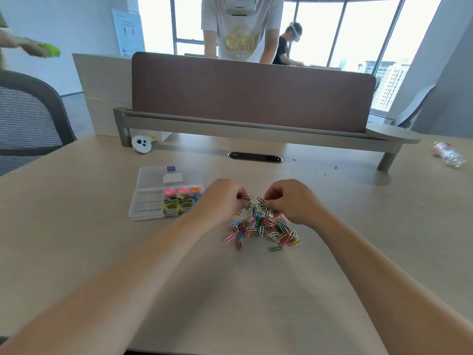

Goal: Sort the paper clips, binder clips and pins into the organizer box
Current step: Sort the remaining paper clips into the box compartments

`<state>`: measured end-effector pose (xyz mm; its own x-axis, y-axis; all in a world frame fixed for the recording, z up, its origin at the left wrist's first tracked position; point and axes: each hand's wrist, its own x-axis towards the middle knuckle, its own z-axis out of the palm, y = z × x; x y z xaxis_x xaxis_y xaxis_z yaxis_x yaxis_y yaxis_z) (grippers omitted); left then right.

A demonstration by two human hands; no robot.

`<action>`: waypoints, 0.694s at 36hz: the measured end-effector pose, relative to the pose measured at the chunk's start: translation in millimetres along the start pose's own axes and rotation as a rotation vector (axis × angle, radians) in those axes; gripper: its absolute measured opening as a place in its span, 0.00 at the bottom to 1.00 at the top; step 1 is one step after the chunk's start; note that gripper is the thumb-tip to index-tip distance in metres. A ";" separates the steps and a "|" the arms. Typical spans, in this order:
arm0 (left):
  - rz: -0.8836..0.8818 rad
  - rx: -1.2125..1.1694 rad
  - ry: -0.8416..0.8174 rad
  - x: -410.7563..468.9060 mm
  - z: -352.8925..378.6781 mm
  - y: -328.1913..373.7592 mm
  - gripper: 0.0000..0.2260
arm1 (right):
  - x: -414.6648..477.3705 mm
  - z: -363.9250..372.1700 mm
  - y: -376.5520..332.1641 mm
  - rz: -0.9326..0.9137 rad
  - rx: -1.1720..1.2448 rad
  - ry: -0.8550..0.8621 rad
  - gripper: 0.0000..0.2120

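A heap of coloured paper clips [266, 228] lies on the desk in front of me. My left hand [220, 199] and my right hand [291, 201] hover over its far edge, each pinching a tangle of clips [253, 203] lifted off the heap. To the left stands the clear organizer box [148, 201] with its lid open. Its right compartments hold pink and orange pins [182, 192] and yellow binder clips [176, 204]. The left compartments look empty.
A brown desk divider [250, 98] on a grey rail crosses the far side. A small white round device [141, 144] sits by its left leg, a cable slot [255, 157] in the middle, a crumpled plastic bottle [449, 154] far right. An office chair [30, 116] stands left. People stand beyond.
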<state>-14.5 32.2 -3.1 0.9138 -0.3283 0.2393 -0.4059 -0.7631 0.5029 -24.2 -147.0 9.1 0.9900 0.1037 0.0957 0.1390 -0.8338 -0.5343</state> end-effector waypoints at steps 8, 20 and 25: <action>-0.062 -0.019 0.067 -11.5 -28.5 -21.4 0.07 | 10.2 5.2 -30.9 -0.072 0.053 -0.006 0.02; -0.181 0.037 0.164 -32.5 -86.0 -80.2 0.04 | 40.3 33.1 -100.3 -0.211 0.102 -0.078 0.02; -0.215 0.094 0.166 -46.0 -108.9 -100.5 0.06 | 53.7 50.4 -126.6 -0.252 0.120 -0.112 0.01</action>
<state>-17.6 184.6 25.8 0.9602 -0.0633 0.2721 -0.1924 -0.8561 0.4796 12.6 -8.6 39.5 0.9196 0.3640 0.1482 0.3759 -0.7050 -0.6013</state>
